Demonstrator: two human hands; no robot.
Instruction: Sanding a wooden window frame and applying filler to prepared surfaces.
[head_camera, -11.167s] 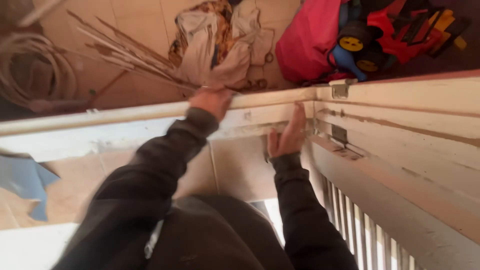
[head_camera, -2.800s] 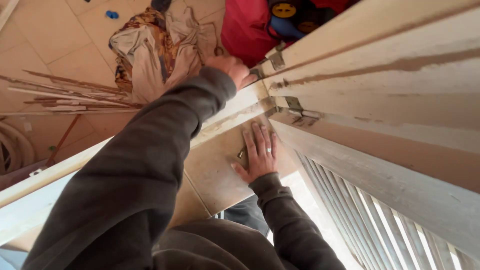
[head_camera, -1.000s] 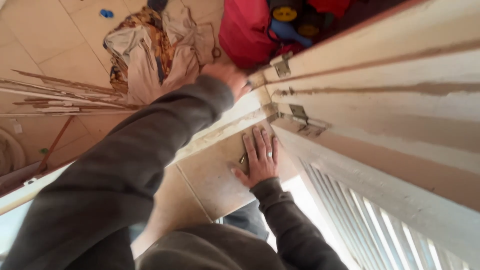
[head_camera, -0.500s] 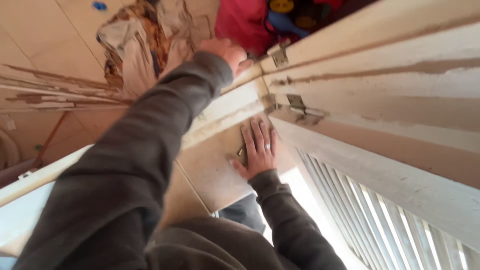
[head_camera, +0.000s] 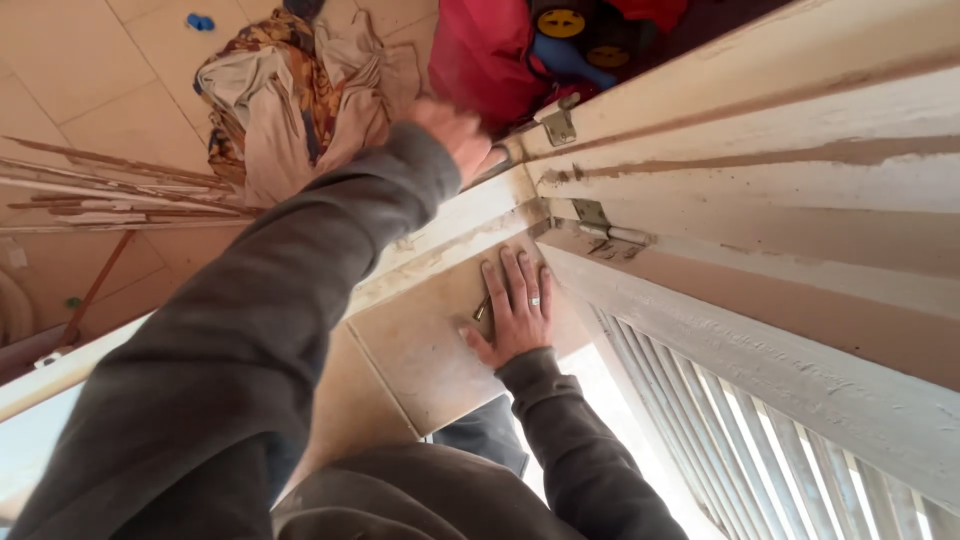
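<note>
Bundle of thin wooden strips (head_camera: 110, 195) lies on the tiled floor (head_camera: 90, 70), well left of both hands. Crumpled cloth (head_camera: 290, 90) sits just left of the left hand (head_camera: 455, 135) — that hand is blurred, resting on the top edge of the white painted frame (head_camera: 470, 215); whether it clenches cannot be told. Below it, the right hand (head_camera: 515, 310) lies flat, fingers spread, pressing a small metal piece (head_camera: 481, 309) against the tile. Hinge (head_camera: 605, 228) just right of that hand, louvred shutter (head_camera: 760, 430) beyond.
</note>
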